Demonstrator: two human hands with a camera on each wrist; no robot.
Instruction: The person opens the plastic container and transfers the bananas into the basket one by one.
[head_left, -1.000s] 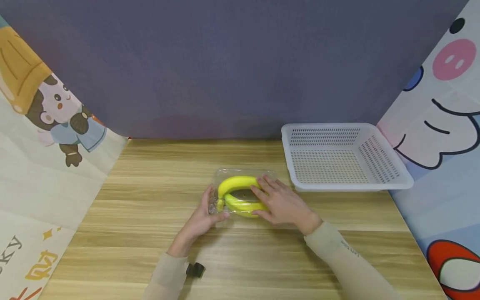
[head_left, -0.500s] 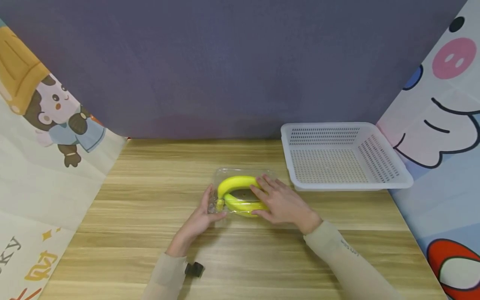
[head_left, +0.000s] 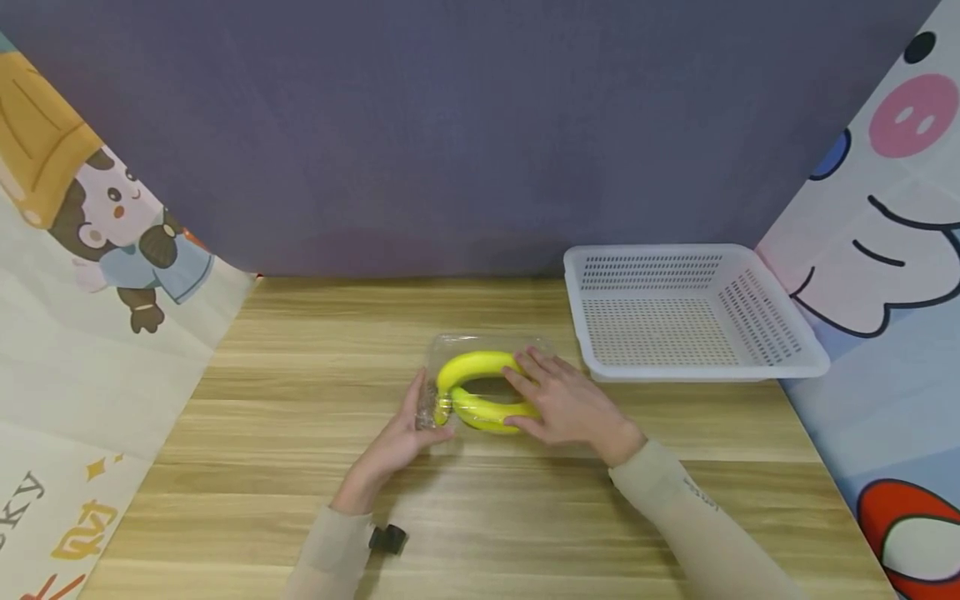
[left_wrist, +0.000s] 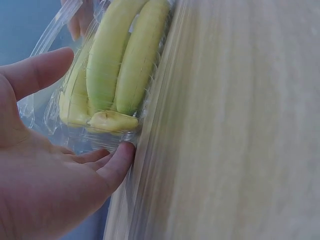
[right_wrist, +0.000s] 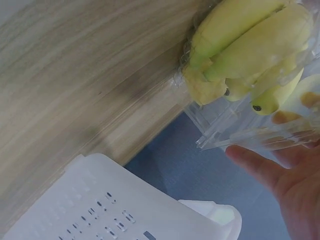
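Note:
Yellow bananas lie inside a clear plastic clamshell box on the wooden table. At the box's left end is my left hand, its thumb spread toward the front and its fingers along the end wall. The left wrist view shows these fingers touching the box's lower corner. My right hand rests over the right end with its fingers spread on the clear lid. In the right wrist view the lid slants away from the bananas. The right hand hides their right ends.
A white perforated plastic basket stands at the back right, just beyond my right hand. A grey-blue panel rises behind the wooden table. Cartoon-printed sheets flank both sides. A small black device sits by my left sleeve.
The box and both hands stay nearly in place. The left thumb has slid slightly left, and the glare line across the lid has shifted a little.

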